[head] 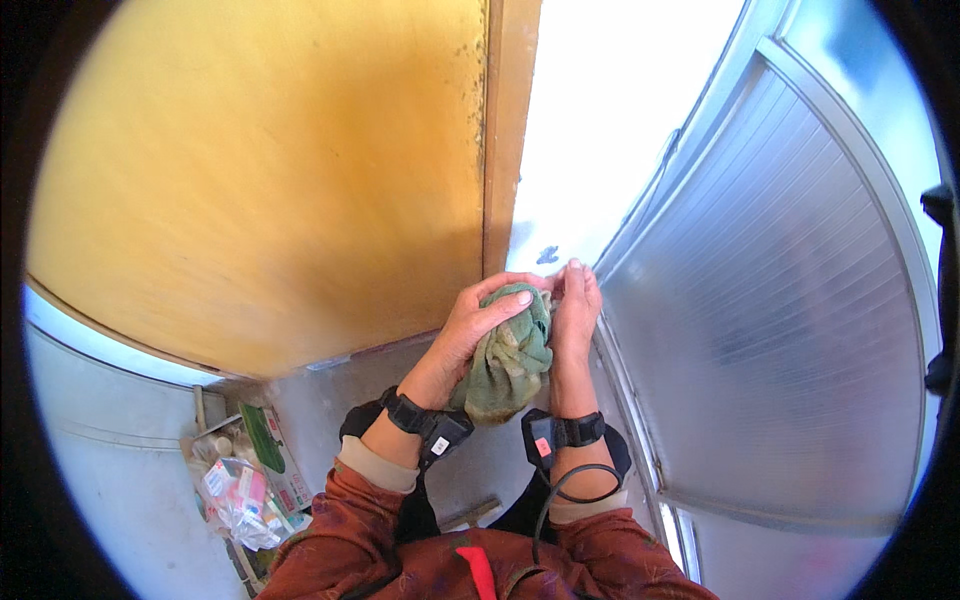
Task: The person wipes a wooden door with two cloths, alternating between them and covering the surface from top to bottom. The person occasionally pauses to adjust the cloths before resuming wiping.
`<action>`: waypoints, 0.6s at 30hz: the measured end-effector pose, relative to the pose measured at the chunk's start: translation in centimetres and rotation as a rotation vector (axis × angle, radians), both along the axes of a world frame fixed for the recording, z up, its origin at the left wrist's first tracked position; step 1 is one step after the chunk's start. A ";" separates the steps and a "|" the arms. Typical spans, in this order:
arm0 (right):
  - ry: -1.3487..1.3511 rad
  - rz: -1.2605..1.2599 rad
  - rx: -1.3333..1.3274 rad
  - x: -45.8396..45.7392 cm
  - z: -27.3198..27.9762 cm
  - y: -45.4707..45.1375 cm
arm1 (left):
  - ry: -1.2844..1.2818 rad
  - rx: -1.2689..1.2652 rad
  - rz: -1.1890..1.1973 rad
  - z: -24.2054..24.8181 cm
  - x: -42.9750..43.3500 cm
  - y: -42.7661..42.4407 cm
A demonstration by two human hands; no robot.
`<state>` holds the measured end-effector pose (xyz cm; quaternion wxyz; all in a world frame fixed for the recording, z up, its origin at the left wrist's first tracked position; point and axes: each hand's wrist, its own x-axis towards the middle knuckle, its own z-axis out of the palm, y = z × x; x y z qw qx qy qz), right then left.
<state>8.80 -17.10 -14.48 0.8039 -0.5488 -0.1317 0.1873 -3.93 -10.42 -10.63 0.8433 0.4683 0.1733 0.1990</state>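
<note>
A crumpled green cloth (514, 352) with brownish stains hangs bunched between my hands. My left hand (487, 311) grips it from the left, thumb laid across its top. At the cloth's right side is my right hand (576, 307), its thumb pointing up and its other fingers curled behind, partly hidden. It appears to hold the cloth's upper right edge. Both wrists carry black strapped devices, and a cable loops from the right one.
A yellow wooden door (300, 187) stands ahead on the left. To the right is a metal-framed ribbed translucent panel (765, 315). On the floor at lower left, a cardboard box (289, 469) holds a plastic bag (244, 499) of packages. White wall (585, 135) rises between door and panel.
</note>
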 end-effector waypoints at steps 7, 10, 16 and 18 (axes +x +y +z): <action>0.462 0.547 0.164 -2.2 0.4 -0.1 | 0.055 -0.015 0.238 0.5 -1.3 2.0; 0.490 0.683 0.261 -3.0 0.7 -0.5 | 0.054 0.122 0.230 2.4 -2.3 3.0; 0.572 0.624 0.409 -2.7 -0.2 -0.3 | 0.152 0.738 0.367 10.7 -2.8 5.6; 0.531 0.534 0.360 -2.4 -0.9 -0.2 | 0.246 1.345 0.761 14.8 -2.1 6.4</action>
